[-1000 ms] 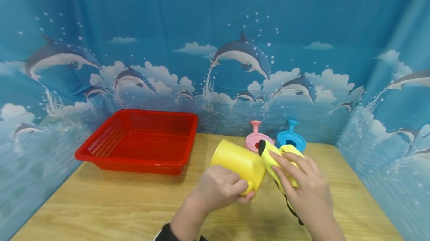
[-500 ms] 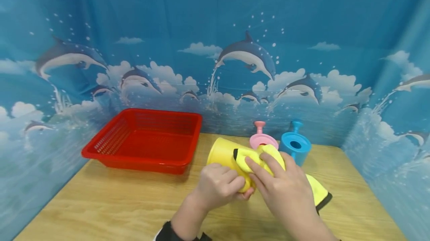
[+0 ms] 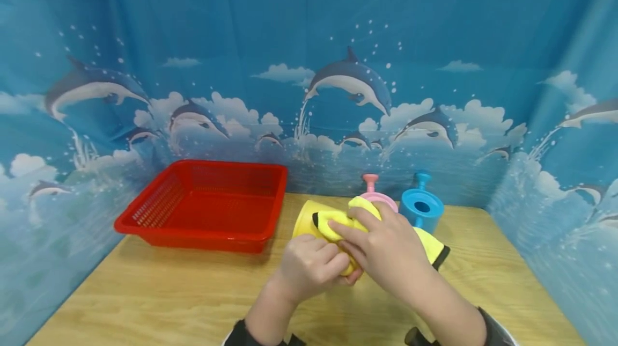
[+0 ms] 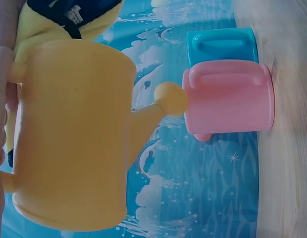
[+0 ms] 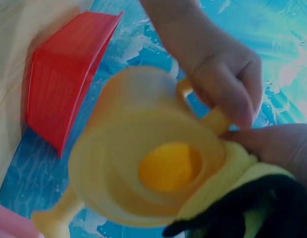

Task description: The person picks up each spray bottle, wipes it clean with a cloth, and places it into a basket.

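Note:
My left hand [image 3: 309, 265] grips the handle of a yellow watering can [image 4: 79, 139], held tilted above the table. The can's spout and round rose show in the left wrist view, and its top opening faces the right wrist camera. A bright yellow cloth with black edging [image 3: 333, 222] is bunched in my right hand [image 3: 386, 247], which presses it on the can's side near the rim. One cloth corner hangs out to the right, below the hand. In the head view both hands and the cloth hide most of the can.
A red plastic basket [image 3: 198, 238] stands at the back left of the wooden table [image 3: 159, 292]. At the back right are a blue watering can [image 3: 421, 217] and a pink watering can [image 4: 230, 99], side by side. A dolphin-printed curtain [image 3: 270, 24] borders the table.
My right hand has brought the cloth leftward onto the yellow watering can and slid it further left along its side. The left hand keeps its grip in nearly the same place.

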A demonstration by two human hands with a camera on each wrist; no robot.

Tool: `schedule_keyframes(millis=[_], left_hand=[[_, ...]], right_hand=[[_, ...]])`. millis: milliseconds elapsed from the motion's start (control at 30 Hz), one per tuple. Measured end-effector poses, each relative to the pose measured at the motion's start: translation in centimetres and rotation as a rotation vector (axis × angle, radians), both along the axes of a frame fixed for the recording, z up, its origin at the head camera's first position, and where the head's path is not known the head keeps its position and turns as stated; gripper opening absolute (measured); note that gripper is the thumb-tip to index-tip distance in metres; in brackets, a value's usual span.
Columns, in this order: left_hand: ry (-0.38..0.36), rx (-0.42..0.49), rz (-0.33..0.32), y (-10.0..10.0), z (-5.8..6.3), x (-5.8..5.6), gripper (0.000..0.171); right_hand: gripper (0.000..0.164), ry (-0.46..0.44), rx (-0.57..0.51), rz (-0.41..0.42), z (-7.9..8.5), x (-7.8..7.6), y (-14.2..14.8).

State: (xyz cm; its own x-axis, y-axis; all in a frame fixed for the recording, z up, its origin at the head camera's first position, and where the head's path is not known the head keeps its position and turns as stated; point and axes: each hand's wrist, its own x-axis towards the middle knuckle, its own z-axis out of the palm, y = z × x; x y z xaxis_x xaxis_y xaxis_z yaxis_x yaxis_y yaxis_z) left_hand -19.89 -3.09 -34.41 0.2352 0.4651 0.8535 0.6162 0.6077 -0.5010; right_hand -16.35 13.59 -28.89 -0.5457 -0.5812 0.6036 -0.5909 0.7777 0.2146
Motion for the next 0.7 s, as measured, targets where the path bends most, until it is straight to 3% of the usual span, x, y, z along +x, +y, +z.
schedule_keyframes(millis=[167, 700], left_hand=[[-0.002, 0.011, 0.014, -0.2, 0.1, 0.1, 0.037], [0.048, 0.046, -0.029, 0.0, 0.4, 0.2, 0.037]], right_hand=[[0.034, -0.056, 0.025, 0.027, 0.8, -1.0, -0.5], [0.028, -0.069, 0.135, 0.075, 2.1, -2.7, -3.2]])
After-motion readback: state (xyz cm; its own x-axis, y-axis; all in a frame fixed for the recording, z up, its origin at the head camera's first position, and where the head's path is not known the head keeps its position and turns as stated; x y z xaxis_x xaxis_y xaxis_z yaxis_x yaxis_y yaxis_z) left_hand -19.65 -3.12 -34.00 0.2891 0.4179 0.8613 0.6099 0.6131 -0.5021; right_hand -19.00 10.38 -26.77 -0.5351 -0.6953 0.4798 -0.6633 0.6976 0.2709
